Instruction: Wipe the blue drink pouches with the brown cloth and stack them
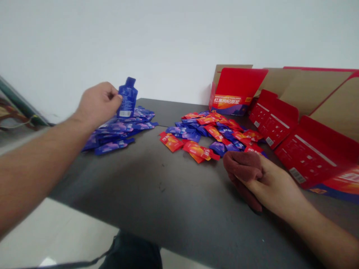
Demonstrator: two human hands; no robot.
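Left hand [97, 101]: grip pinching an upright blue necked pouch [128, 98], left of centre
Right hand [270, 183]: grip clutching a brown cloth [243, 164], lower right
Blue pouch pile [122, 127]: on the bench [157, 198], centre left
Red cartons [316, 149]: right

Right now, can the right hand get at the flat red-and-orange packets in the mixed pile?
Probably yes: the right hand is near those red-and-orange packets, and the way looks open. The bunched reddish-brown cloth it holds might hinder grasping.
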